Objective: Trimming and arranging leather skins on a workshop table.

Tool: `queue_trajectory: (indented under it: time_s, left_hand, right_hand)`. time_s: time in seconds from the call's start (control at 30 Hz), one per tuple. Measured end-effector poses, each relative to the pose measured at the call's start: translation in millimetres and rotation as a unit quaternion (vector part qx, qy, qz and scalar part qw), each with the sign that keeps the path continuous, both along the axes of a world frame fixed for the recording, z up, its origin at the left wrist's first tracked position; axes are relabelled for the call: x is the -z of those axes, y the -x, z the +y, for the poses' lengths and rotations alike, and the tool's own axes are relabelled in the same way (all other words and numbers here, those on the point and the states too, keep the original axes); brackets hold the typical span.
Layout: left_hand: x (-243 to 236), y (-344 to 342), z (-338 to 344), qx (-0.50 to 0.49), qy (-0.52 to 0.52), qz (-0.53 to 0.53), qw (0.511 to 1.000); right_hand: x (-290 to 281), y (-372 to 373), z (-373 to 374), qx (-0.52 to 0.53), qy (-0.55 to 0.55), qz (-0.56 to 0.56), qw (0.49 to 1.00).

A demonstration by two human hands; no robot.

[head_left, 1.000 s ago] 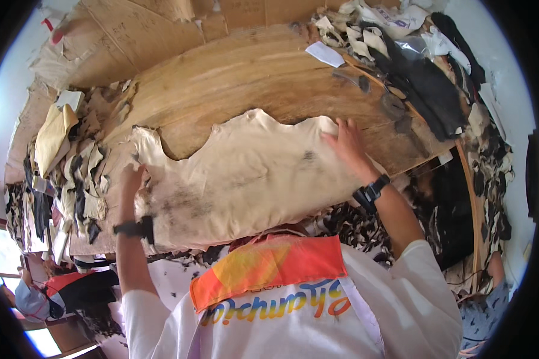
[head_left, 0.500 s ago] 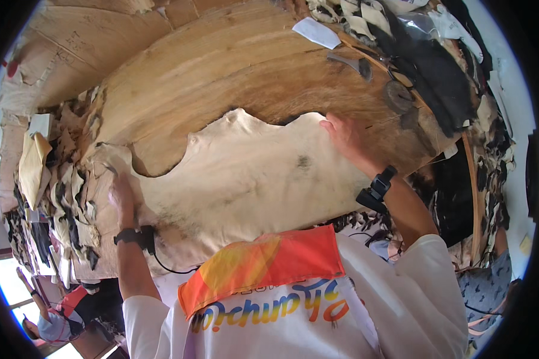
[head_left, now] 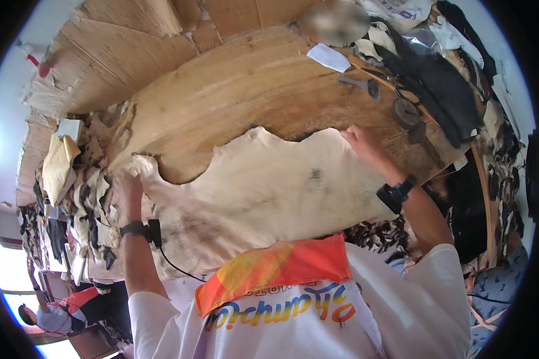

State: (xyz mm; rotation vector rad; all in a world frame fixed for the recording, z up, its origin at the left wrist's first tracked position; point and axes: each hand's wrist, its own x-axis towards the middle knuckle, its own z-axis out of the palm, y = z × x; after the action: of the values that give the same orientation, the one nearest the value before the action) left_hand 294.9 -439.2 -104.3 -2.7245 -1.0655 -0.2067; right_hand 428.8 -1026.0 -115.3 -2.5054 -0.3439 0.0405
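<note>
A pale cream hide [head_left: 263, 185] with grey smudges and a ragged, curved far edge lies stretched over the near part of a large wooden board [head_left: 221, 90], its near side reaching down to my shirt front. At the hide's far-left flap, my left hand [head_left: 127, 182] is closed, and the flap is bunched up beside its fingers. My right hand [head_left: 364, 145] pinches the hide's far-right corner between thumb and fingers. Both forearms wear dark wrist devices.
Hide scraps [head_left: 81, 197] hang in a heap at left, below a pale folded piece [head_left: 58, 167]. Scissors [head_left: 401, 90], a flat-bladed tool [head_left: 362, 85], a round dark block [head_left: 406, 112] and a white sheet [head_left: 329, 58] lie far right. Another person [head_left: 57, 317] is at lower left.
My left hand has gone from lying fairly flat on the flap to closed on it, and the flap has crumpled. The right hand still holds its corner. The whole view has shifted.
</note>
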Motion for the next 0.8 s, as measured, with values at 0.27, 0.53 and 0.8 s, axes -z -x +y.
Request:
queue_trajectory:
  time_s: [0.27,0.53,0.8]
  left_hand:
    - [10,-81,-192,0.350,0.205,-0.012,0.914]
    - [46,-97,-181,0.465,0.154,-0.089,0.867]
    - [56,-106,-174,0.470,0.143,-0.150,0.858]
  right_hand:
    - [2,21,-18,-0.012,0.051,-0.004,0.999]
    - [3,20,-17,-0.027,0.072,-0.069,0.995]
    - [11,21,-20,-0.023,0.068,-0.102,0.992]
